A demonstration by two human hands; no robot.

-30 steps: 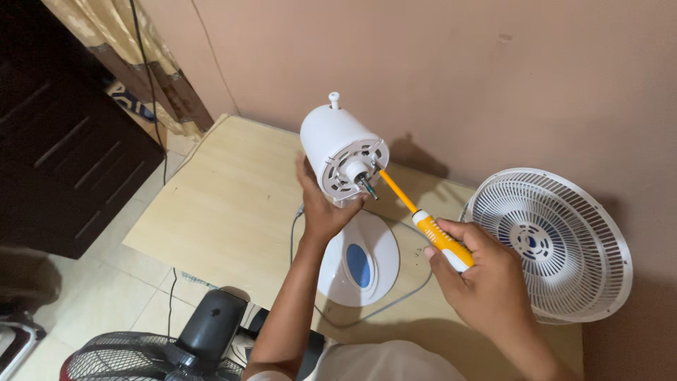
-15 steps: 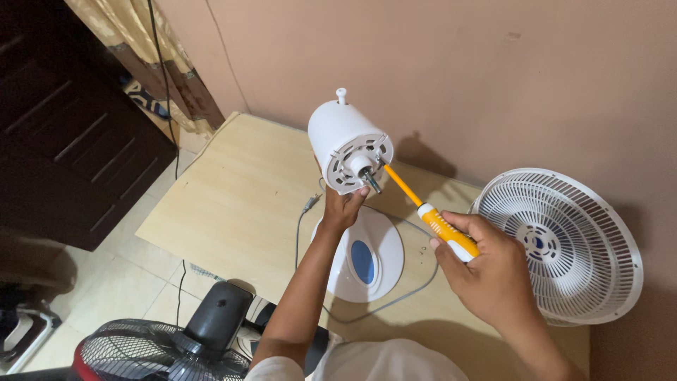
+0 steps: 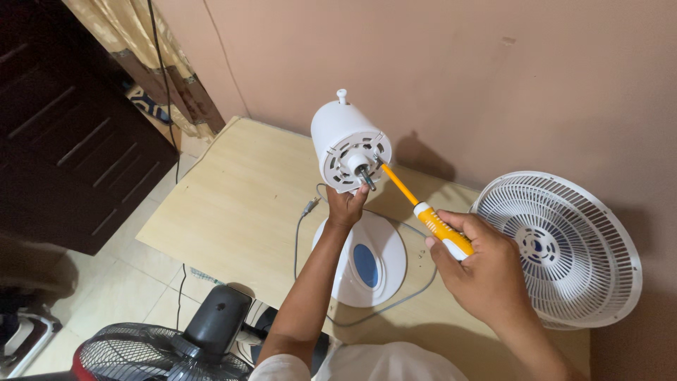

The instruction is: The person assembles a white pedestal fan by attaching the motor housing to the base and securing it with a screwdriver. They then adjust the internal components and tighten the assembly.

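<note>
**Screwdriver tip at the front of a fan motor housing**

The white fan motor housing stands above the middle of a light wooden table, on its round white base with a blue oval panel. The front face of the housing turns toward the camera, and a dark metal shaft comes out from its centre. On the top of the housing there is a small white knob.

The left hand grips the housing from below, with the fingers closed around the neck just under the front face. The right hand is closed around the yellow and white handle of a screwdriver. The orange shank points up and to the left, and its tip touches the rim of the front face, just beside the shaft.

A grey power cord runs in a loop on the table around the base. At the right edge of the table a white fan grille leans against the pink wall. On the tiled floor below the table a black fan is partly visible. A dark wooden cabinet stands at the left, with a patterned curtain behind it.
</note>
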